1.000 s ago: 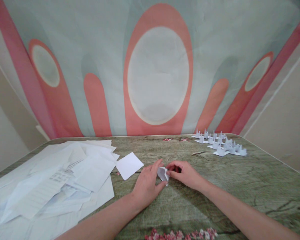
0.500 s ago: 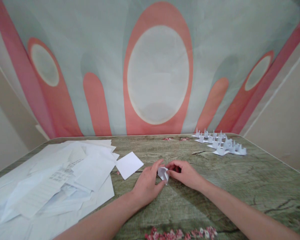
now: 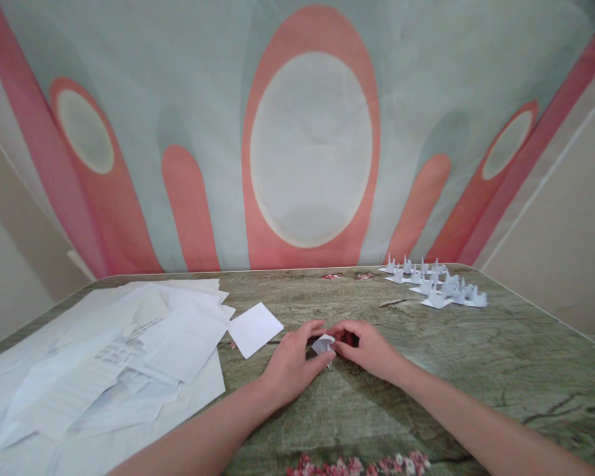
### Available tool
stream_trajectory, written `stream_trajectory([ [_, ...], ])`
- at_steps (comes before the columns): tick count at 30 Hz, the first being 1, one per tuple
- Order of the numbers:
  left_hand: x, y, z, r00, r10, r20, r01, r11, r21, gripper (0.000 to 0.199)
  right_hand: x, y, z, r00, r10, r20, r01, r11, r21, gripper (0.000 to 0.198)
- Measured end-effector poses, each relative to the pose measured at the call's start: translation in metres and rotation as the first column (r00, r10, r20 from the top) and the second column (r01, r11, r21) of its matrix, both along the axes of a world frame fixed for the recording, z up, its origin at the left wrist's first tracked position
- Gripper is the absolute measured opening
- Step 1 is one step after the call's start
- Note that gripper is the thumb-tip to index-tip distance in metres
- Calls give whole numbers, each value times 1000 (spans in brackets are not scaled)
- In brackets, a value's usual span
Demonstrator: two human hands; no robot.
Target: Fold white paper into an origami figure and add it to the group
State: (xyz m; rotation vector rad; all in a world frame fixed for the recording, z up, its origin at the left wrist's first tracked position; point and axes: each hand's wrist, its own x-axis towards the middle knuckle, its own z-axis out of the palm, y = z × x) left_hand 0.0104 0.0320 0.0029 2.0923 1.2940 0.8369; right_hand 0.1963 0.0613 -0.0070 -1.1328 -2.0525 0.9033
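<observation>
Well right of the paper pile [image 3: 188, 337], past the square sheet [image 3: 256, 330] just beside that pile, the left hand [image 3: 292, 360] and right hand [image 3: 367, 347] pinch a small folded paper [image 3: 322, 344] between their fingers, with paper figures [image 3: 436, 299] farther right of the pile.

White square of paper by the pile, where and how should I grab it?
Perhaps pinch the right corner of the white square from the right: it lies flat, that corner points toward the left hand, and its left corner is by the paper pile.
</observation>
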Motion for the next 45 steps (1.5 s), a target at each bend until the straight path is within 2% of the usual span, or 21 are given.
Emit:
stream_trajectory([
  [5, 10, 6, 0, 995, 94, 43, -93, 996, -14, 34, 0, -1, 1, 1000, 2, -4, -2, 1000, 31, 16],
  [11, 14, 7, 1, 994, 93, 62, -93, 996, -4, 17, 0, -1, -1, 1000, -10, -10, 11, 999, 32, 12],
  [19, 13, 7, 7, 993, 74, 91, -70, 996, -48, 20, 0, -1, 2, 1000, -25, -17, 25, 1000, 6, 15],
  [34, 11, 8, 4, 989, 67, 129, -61, 997, -48, 16, 3, -2, 5, 1000, 0, -27, 0, 1000, 26, 14],
  [37, 11, 8, 3, 987, 68, 142, -61, 997, -57, 16, 4, -2, 4, 1000, -16, -8, 17, 997, 69, 13],
  [45, 9, 11, -3, 984, 22, 178, -20, 1000, -10, 14, 4, -6, -1, 990, -93, 109, 59, 959, 278, 10],
])
